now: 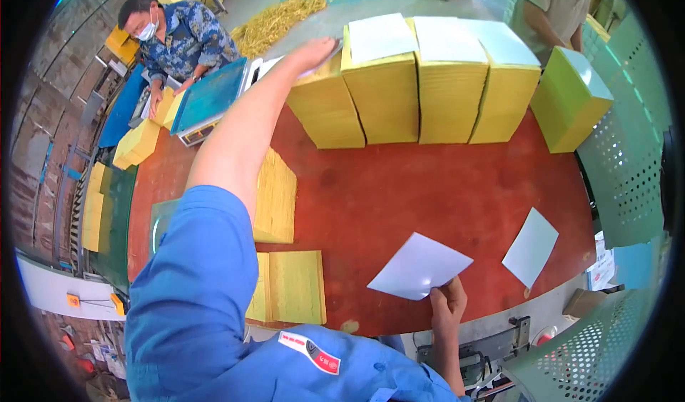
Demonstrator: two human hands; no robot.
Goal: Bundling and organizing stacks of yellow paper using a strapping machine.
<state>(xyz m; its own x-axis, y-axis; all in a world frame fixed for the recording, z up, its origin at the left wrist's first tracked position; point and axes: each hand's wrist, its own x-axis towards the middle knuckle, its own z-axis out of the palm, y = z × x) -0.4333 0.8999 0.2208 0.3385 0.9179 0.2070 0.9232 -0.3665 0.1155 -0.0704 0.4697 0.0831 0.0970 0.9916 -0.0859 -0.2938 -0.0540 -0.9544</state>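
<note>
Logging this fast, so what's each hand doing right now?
Left hand: at a tall yellow stack; open or closed can't be told.
Right hand: closed, holding a white sheet near its corner.

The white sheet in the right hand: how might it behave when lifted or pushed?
Probably fairly stiff: the white sheet looks nearly flat though the right hand grips only one edge. Likely light, being thin. Its sheen suggests it may slide easily.

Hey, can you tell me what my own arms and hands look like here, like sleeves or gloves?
Your left arm has a blue sleeve ending around the elbow, with a stitched hem; the right sleeve is mostly out of sight. Both the left hand and right hand are ungloved, and no watch shows on either wrist.
</note>
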